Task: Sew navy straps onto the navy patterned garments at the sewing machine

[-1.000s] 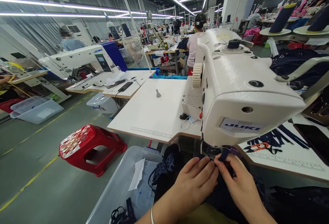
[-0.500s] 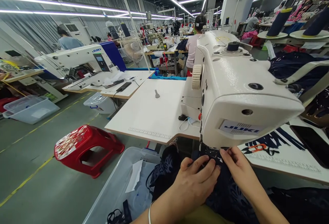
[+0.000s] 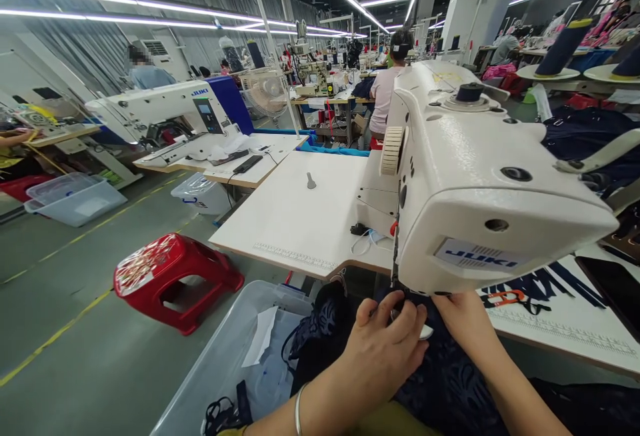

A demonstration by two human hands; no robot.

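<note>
The machine [image 3: 505, 149] is hiding the tips of the right fingers [image 3: 453, 307], so their grip is not showing. The left fingers [image 3: 406, 325] are covering part of a white object [image 3: 427, 333], leaving its kind unclear. The ruler marks [image 3: 295, 257] on the tabletop [image 3: 280, 213] are showing too small to read. The frame's right edge is cutting off the phone [image 3: 607, 289]; the near edge is cropping the bin [image 3: 200, 376] and dark cloth [image 3: 460, 389].

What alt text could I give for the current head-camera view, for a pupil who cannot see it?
A person's left hand and right hand are at dark patterned fabric just below the head of a white JUKI sewing machine, which partly hides the right one. To the left stand a clear plastic bin and a red stool.
</note>
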